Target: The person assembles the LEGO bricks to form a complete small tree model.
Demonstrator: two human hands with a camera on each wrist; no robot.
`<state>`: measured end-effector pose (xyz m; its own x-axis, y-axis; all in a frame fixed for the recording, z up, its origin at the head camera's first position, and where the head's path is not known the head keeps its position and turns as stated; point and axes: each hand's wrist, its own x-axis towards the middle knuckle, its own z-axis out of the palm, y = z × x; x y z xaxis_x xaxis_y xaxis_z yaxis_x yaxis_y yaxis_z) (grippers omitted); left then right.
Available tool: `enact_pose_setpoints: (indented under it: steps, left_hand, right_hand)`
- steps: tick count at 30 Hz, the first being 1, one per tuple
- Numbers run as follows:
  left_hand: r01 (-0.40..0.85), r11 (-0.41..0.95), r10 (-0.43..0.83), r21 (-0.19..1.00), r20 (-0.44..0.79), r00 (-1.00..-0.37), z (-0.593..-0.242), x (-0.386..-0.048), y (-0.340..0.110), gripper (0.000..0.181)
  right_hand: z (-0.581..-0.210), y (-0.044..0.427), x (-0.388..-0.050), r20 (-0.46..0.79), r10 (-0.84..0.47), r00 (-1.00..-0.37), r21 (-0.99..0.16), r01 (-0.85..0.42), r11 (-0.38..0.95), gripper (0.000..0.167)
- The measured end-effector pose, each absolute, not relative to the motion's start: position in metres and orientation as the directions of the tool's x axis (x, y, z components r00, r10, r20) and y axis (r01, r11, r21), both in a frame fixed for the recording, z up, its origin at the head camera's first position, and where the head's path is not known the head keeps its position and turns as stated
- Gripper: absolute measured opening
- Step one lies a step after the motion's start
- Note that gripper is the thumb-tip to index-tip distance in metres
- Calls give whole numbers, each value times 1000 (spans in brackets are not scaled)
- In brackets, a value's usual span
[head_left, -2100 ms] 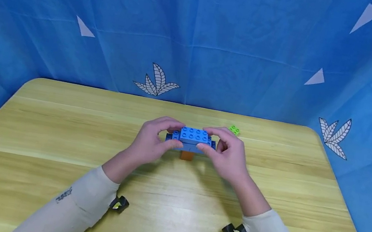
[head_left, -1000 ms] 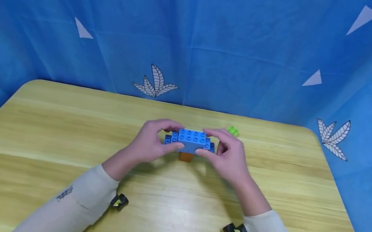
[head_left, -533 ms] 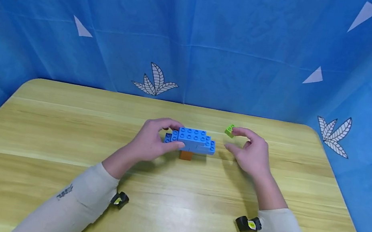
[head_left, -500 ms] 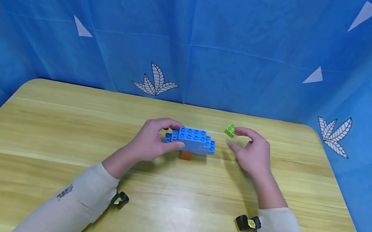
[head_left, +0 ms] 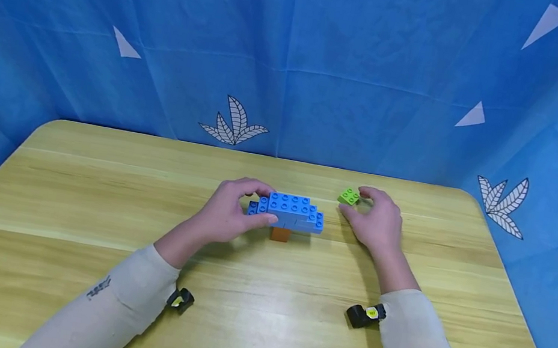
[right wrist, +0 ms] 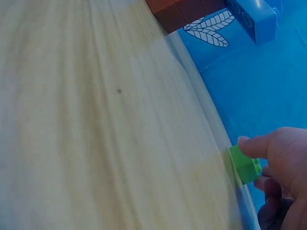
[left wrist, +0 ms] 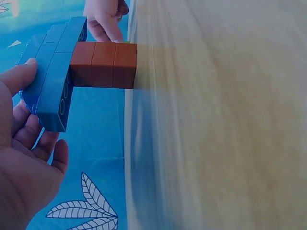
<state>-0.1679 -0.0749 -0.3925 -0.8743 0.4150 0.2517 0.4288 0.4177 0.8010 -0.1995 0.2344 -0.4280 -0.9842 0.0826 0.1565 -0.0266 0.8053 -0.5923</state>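
Observation:
Near the back middle of the table stands a blue toy-brick structure, stepped up to a studded top. It sits on a column of orange-brown bricks, and the column's foot meets the table. My left hand holds the blue part at its left, thumb on the front and fingers behind. Right of it, a small lime-green brick with studs up is on the table. My right hand has thumb and index finger around this brick, pinching it. The contact on its far side is partly hidden.
The light wooden table ends at a back edge behind the bricks. Beyond it hangs a blue cloth with leaf and triangle prints. Black wrist cameras hang under both sleeves.
My right hand has left the blue structure and moved right to the green brick, which turned slightly under its fingers. My left hand has stayed on the structure.

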Motion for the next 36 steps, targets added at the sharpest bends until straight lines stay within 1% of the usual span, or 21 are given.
enact_pose_setpoints:
  steps: [4, 8, 14, 19, 24, 27, 31, 36]
  left_hand:
    - [423, 416, 414, 805, 246, -876, -393, -168, -75, 40]
    - [421, 416, 415, 806, 243, -876, -394, -169, -75, 40]
    - [416, 409, 414, 812, 240, -878, -392, -168, -75, 39]
    - [413, 397, 411, 820, 244, -879, -392, -168, -76, 38]
    - [410, 399, 409, 820, 241, -880, -393, -168, -76, 39]
    - [407, 402, 408, 820, 237, -882, -393, -168, -76, 39]
    - [413, 397, 412, 819, 243, -878, -394, -169, -76, 39]
    - [422, 394, 417, 817, 250, -874, -393, -169, -76, 40]
  right_hand:
    - [-430, 233, -201, 164, 89, -983, -593, -26, 805, 51]
    - [-430, 232, -201, 161, 112, -980, -626, -14, 779, 44]
    - [-421, 225, -195, 130, 118, -984, -752, -20, 659, 41]
    - [-401, 215, -185, 184, 58, -981, -834, -124, 538, 37]
    - [-380, 202, -172, 241, -27, -970, -882, -230, 410, 35]
    - [-370, 194, -166, 294, -82, -952, -884, -303, 356, 33]
    - [-361, 185, -161, 355, -154, -922, -862, -387, 329, 30]
    - [-355, 177, -158, 388, -230, -893, -840, -445, 311, 29]
